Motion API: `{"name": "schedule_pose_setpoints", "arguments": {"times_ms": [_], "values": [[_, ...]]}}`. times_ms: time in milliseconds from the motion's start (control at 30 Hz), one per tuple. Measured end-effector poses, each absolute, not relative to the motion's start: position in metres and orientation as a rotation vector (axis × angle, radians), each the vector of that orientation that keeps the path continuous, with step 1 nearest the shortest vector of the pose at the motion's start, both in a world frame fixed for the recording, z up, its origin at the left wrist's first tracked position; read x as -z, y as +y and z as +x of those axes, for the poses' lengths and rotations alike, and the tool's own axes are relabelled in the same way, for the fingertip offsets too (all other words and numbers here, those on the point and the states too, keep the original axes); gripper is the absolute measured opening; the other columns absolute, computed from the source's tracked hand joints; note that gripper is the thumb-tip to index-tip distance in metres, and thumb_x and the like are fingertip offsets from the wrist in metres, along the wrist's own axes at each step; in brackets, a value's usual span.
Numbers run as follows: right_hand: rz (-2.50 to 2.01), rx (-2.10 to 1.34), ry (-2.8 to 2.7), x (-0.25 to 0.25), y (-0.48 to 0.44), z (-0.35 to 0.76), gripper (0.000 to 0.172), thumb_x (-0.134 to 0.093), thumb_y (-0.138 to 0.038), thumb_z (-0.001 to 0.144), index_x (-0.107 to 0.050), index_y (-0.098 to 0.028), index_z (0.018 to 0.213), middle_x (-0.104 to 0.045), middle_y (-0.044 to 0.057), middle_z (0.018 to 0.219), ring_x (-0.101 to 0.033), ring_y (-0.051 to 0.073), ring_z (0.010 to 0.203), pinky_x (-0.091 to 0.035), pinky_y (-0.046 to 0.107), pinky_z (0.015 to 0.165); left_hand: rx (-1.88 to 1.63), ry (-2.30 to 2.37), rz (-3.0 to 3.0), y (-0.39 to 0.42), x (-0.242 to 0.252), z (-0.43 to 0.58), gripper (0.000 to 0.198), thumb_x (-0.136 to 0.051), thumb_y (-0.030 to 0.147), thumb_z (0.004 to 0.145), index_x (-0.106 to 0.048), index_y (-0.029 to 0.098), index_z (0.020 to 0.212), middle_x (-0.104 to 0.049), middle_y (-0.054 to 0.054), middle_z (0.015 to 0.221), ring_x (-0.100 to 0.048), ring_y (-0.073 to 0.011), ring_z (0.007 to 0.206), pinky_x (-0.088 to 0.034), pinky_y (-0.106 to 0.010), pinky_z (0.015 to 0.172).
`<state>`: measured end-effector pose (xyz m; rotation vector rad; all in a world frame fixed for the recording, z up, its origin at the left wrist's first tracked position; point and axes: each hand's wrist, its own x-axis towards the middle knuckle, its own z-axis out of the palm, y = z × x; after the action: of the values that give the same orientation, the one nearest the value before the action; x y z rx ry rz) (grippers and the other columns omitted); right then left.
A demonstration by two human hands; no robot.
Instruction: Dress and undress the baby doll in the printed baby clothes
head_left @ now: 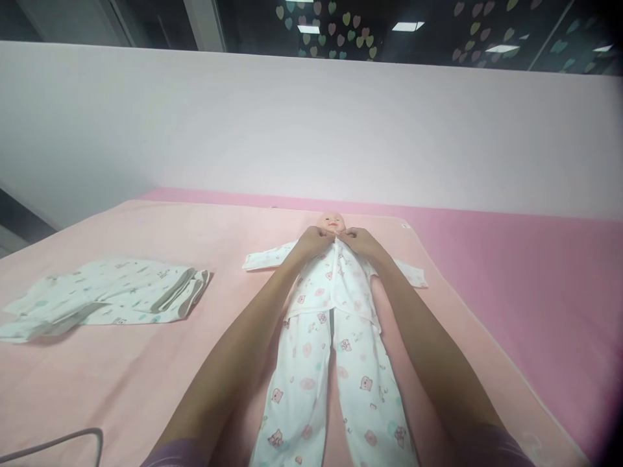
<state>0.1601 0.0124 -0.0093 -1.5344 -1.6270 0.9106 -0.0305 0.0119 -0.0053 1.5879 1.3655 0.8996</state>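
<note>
A baby doll (333, 222) lies on its back, its head at the far side. It wears a white printed top (335, 279) and white printed trousers (302, 383). Just below the doll's chin, my left hand (316, 241) pinches the left side of the top's collar. My right hand (359, 241) is closed on the collar's other side, close to my left hand. Both sleeves of the top lie spread outward. The front edges meet along the middle of the chest, and the fingertips partly hide the neckline.
A folded white printed cloth (126, 288) lies at the left on the pale pink sheet (233, 227). A grey cable (73, 436) curves at the bottom left. Behind the bed stands a white wall (311, 130), with dark glass above. Bright pink surface (525, 292) shows at the right.
</note>
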Motion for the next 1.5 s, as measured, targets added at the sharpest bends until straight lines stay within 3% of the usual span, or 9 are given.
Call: {"name": "schedule_pose_setpoints", "arguments": {"times_ms": [300,567,700,800,867,1000,1133,1300,1500], "values": [[-1.594,-0.908,-1.501,0.006,0.007,0.15,0.019,-0.078,-0.037,0.092,-0.074,-0.018,0.093,-0.079,0.007,0.102,-0.069,0.02,0.091,-0.047,0.028,0.08,-0.947,1.354,1.47,0.002,-0.003,-0.026,0.038,-0.072,0.025,0.091,-0.047,0.019,0.063,-0.039,0.004,0.056,-0.036,-0.0087,0.05,-0.027,-0.024,0.049],[-1.562,-0.847,-1.463,0.005,0.001,0.138,0.024,-0.059,-0.036,0.1,-0.073,-0.02,0.092,-0.078,0.006,0.103,-0.07,0.022,0.097,-0.048,0.031,0.085,-0.978,1.398,1.609,0.006,0.003,-0.018,0.035,-0.072,0.039,0.094,-0.059,0.019,0.069,-0.047,0.003,0.058,-0.045,-0.0123,0.053,-0.032,-0.026,0.055],[-1.554,-0.687,-1.58,-0.007,-0.032,0.149,0.028,-0.05,-0.032,0.104,-0.076,-0.021,0.103,-0.077,0.007,0.111,-0.068,0.024,0.104,-0.047,0.035,0.094,-1.043,1.508,1.772,-0.024,-0.006,-0.02,0.021,-0.066,0.037,0.101,-0.073,0.017,0.099,-0.071,-0.006,0.091,-0.065,-0.0218,0.086,-0.047,-0.032,0.079],[-1.422,-0.408,-1.808,-0.011,-0.092,0.168,0.026,-0.06,-0.038,0.103,-0.07,-0.023,0.12,-0.072,0.009,0.118,-0.065,0.026,0.104,-0.049,0.04,0.098,-1.066,1.475,2.079,-0.08,-0.009,-0.044,0.033,-0.07,0.039,0.099,-0.069,0.019,0.125,-0.07,-0.011,0.118,-0.063,-0.0302,0.116,-0.049,-0.042,0.101],[-1.285,-0.423,-2.008,-0.007,-0.139,0.179,0.029,-0.065,-0.044,0.103,-0.065,-0.027,0.127,-0.07,0.008,0.119,-0.065,0.026,0.105,-0.051,0.039,0.094,-0.983,1.332,2.283,-0.127,-0.004,-0.065,0.042,-0.071,0.042,0.097,-0.062,0.022,0.133,-0.066,-0.011,0.127,-0.059,-0.0325,0.123,-0.049,-0.045,0.103],[-1.225,-0.367,-2.194,0.014,-0.199,0.175,0.031,-0.068,-0.037,0.1,-0.058,-0.025,0.127,-0.065,0.01,0.123,-0.063,0.029,0.112,-0.053,0.04,0.089,-0.803,1.367,2.421,-0.193,0.017,-0.079,0.036,-0.07,0.032,0.092,-0.056,0.022,0.124,-0.063,-0.011,0.124,-0.058,-0.0321,0.115,-0.051,-0.046,0.095],[-1.287,-0.179,-2.133,0.023,-0.186,0.157,0.006,-0.057,-0.026,0.1,-0.056,-0.024,0.105,-0.065,0.006,0.1,-0.062,0.025,0.092,-0.048,0.036,0.079,-0.823,1.538,2.483,-0.191,0.021,-0.061,0.009,-0.057,0.027,0.099,-0.055,0.022,0.106,-0.067,-0.01,0.112,-0.061,-0.0298,0.102,-0.046,-0.045,0.089],[-1.598,-0.058,-1.909,0.01,-0.159,0.213,0.037,-0.04,-0.046,0.11,-0.039,-0.026,0.079,-0.056,0.002,0.074,-0.054,0.023,0.069,-0.038,0.035,0.069,-0.94,1.733,2.127,-0.153,0.003,-0.104,0.026,-0.04,0.039,0.109,-0.05,0.024,0.091,-0.068,-0.005,0.086,-0.064,-0.0257,0.081,-0.04,-0.036,0.074],[-1.805,-0.095,-1.966,0.054,-0.187,0.322,0.029,-0.05,-0.047,0.099,-0.051,-0.028,0.077,-0.065,0.01,0.08,-0.062,0.034,0.08,-0.047,0.045,0.073,-0.716,2.11,1.745,-0.156,0.033,-0.208,0.02,-0.055,0.04,0.096,-0.055,0.022,0.088,-0.071,-0.009,0.091,-0.068,-0.0316,0.09,-0.042,-0.036,0.074]]}}
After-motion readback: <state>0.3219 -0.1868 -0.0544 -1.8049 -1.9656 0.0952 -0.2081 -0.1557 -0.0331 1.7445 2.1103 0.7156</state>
